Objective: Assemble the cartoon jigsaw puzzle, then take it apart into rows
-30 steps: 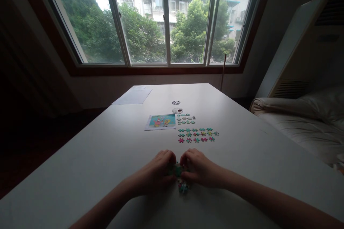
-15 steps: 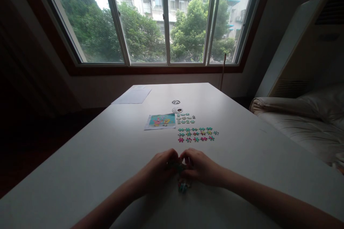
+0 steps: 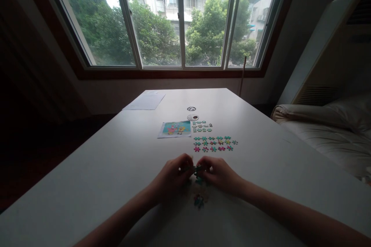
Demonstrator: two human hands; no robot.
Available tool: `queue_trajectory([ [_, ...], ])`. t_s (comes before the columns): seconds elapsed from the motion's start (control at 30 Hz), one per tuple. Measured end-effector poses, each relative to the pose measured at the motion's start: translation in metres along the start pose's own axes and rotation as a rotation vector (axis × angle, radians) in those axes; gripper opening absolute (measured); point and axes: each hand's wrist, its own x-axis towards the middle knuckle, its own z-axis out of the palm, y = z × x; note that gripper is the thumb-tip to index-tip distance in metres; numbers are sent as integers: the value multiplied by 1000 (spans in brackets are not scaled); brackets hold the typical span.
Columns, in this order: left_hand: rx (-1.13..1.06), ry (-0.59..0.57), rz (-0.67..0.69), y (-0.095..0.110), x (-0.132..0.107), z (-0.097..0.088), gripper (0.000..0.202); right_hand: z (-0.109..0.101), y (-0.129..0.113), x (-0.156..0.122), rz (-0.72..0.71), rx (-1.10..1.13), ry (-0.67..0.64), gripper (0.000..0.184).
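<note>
My left hand (image 3: 177, 170) and my right hand (image 3: 218, 171) meet near the middle of the white table, fingertips pinched close together. Between them are small teal jigsaw puzzle pieces (image 3: 198, 170), gripped by both hands; their exact number is partly hidden by the fingers. Just below, on the tabletop, lies a small loose pile of puzzle pieces (image 3: 199, 200), slightly blurred. Beyond my hands, several puzzle pieces (image 3: 213, 143) in teal, pink and yellow are laid out in rows. To their left rests a picture sheet (image 3: 175, 129) with cartoon figures on a teal ground.
Two round flat items, a nearer disc (image 3: 193, 117) and a farther one (image 3: 191, 109), lie past the picture. White paper (image 3: 145, 101) is at the table's far left corner. A padded light-coloured seat (image 3: 319, 135) stands right of the white table (image 3: 116, 170).
Both hands have risen slightly away from the loose pile, and the teal pieces between the fingertips show more clearly. The whole view has shifted a little.
</note>
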Motion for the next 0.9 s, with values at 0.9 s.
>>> queue_trajectory([
  [0.9,122,-11,-64,15,-2,-13,16,-13,-7,2,-116,-155,50,22],
])
